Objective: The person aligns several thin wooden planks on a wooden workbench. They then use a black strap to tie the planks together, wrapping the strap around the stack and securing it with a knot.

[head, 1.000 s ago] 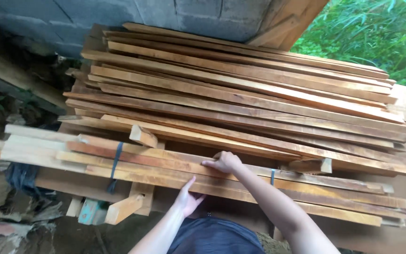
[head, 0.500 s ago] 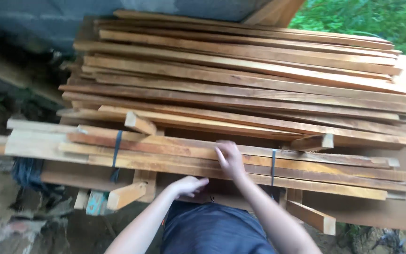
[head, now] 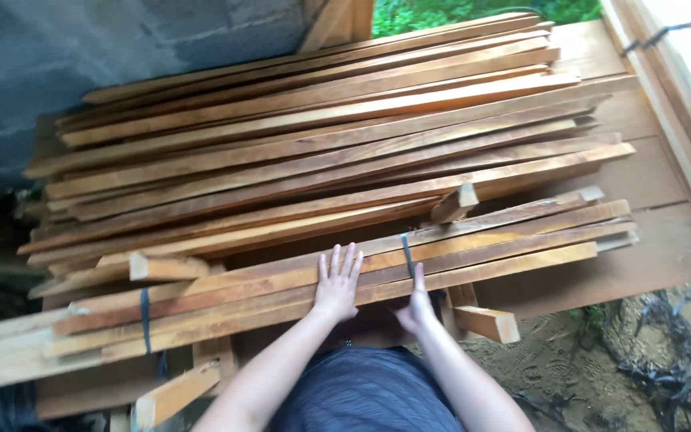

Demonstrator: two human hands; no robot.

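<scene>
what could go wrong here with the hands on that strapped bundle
The right hand grips the bundle's near edge by a dark strap, so fingers might get pinched under the slats. The left hand lies flat on rough-sawn wood, so splinters seem likely. The loose slats piled behind lie uneven and could slide if the bundle shifts.

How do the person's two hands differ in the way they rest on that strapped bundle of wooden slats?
The left hand lies flat on top of the strapped bundle, fingers spread and pointing away from the person. The right hand sits lower, at the bundle's near edge, with one finger up beside the dark strap and the rest hidden from view. The left hand is clear of the strap. Both are bare, touch the same bundle and hold no tool.
</scene>
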